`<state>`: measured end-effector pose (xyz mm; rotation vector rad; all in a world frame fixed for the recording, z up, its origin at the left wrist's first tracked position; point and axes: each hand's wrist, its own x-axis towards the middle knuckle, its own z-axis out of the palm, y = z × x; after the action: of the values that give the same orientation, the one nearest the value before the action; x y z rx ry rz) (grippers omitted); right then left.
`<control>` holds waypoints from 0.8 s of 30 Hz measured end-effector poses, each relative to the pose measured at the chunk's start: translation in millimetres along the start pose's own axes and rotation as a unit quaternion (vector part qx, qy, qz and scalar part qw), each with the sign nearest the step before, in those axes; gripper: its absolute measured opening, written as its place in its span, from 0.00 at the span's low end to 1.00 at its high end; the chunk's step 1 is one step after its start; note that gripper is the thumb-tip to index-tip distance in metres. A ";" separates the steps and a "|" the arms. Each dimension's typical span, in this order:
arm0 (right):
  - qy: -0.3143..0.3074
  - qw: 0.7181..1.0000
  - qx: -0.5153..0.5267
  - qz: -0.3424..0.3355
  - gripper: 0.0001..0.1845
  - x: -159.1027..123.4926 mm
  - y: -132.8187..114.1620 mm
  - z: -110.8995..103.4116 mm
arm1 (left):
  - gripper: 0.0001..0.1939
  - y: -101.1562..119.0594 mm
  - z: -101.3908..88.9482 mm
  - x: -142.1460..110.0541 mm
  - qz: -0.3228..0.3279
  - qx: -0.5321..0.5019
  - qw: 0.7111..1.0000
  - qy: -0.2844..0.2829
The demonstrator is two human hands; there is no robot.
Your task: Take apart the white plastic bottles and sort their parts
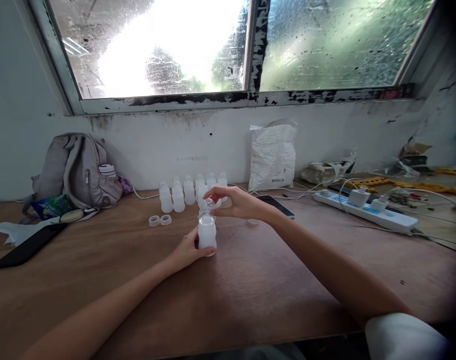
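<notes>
My left hand [188,250] is wrapped round the lower part of a translucent white baby bottle [206,234], which stands upright on the table in front of me. Just above its mouth, my right hand [228,200] pinches a clear dome-shaped bottle cap [208,203] between thumb and fingers. Whether the cap touches the bottle's neck, I cannot tell. Behind my hands stand several similar bottles [178,196] with clear tops, some partly hidden by the right hand. Two pale rings [165,219] lie side by side to the left, and another ring [253,221] lies under my right forearm.
A grey backpack [75,170] leans on the wall at the left, near a black flat object [28,246]. At the back stands a white plastic package [273,156]. A phone [276,206] and a power strip [366,210] with cables lie to the right.
</notes>
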<state>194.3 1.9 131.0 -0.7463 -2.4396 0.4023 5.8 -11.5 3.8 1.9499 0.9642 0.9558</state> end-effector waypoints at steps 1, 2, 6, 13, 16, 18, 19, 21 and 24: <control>-0.008 1.000 -0.010 0.004 0.18 0.4 0.4 0.7 | 0.27 -0.7 0.1 0.1 -0.002 -0.003 1.000 0.000; -0.015 1.000 -0.017 0.009 0.18 0.9 0.7 1.4 | 0.27 -1.9 0.2 0.4 -0.004 -0.006 1.000 -0.001; -0.049 0.998 -0.027 0.018 0.19 2.0 -0.5 4.5 | 0.28 -6.6 0.6 2.1 -0.009 -0.004 1.000 -0.004; -0.067 0.996 -0.021 0.052 0.18 1.9 -2.7 6.3 | 0.26 -3.2 0.1 1.8 -0.005 0.000 1.000 -0.009; -0.073 0.995 -0.010 0.061 0.18 2.3 -1.2 5.7 | 0.27 -1.7 0.1 1.4 -0.006 -0.007 1.000 -0.011; -0.073 0.995 0.001 0.066 0.17 2.4 -1.1 5.6 | 0.27 -0.7 0.1 1.3 -0.008 -0.008 1.000 -0.011; -0.072 0.995 0.003 0.069 0.17 2.4 -1.7 5.6 | 0.27 0.0 0.1 1.2 -0.009 -0.006 1.000 -0.010; -0.070 0.995 0.001 0.075 0.16 2.4 -3.8 6.3 | 0.27 2.1 -0.1 0.6 -0.011 -0.002 1.000 -0.010; -0.066 0.994 -0.017 0.085 0.16 2.5 -8.2 8.3 | 0.26 6.0 -0.6 -0.9 -0.015 0.000 1.000 -0.012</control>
<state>184.3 -4.1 128.9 -0.9745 -2.5189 0.4895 6.7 -14.7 8.9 1.9369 0.9770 0.9125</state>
